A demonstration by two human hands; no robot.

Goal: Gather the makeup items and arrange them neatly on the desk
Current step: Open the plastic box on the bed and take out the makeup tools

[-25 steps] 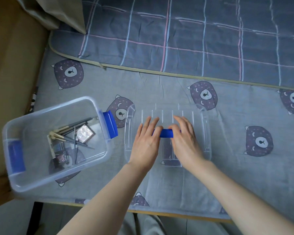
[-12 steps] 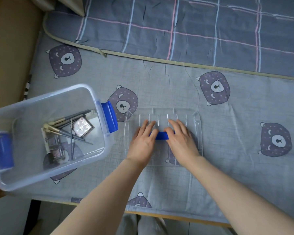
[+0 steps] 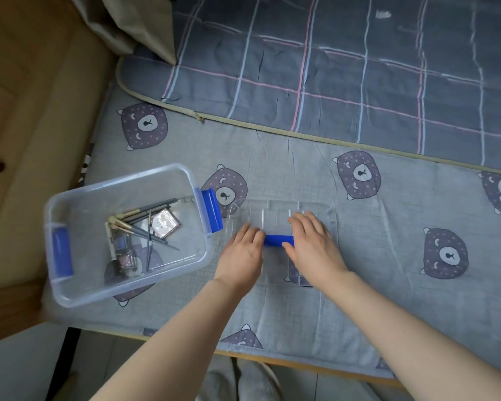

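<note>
Handle (image 3: 278, 240) crosswise — left hand (image 3: 242, 253), right hand (image 3: 313, 244) flanking.

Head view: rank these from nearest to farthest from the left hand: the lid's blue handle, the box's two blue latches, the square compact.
1. Blue handle, right at the fingertips of the left hand, on its right.
2. Near latch, on the end of the box that faces the hand.
3. Square compact, inside the box.
4. Far latch, on the box's left end.

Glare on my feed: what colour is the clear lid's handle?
The lid handle is blue; the head view shows it best.
</note>
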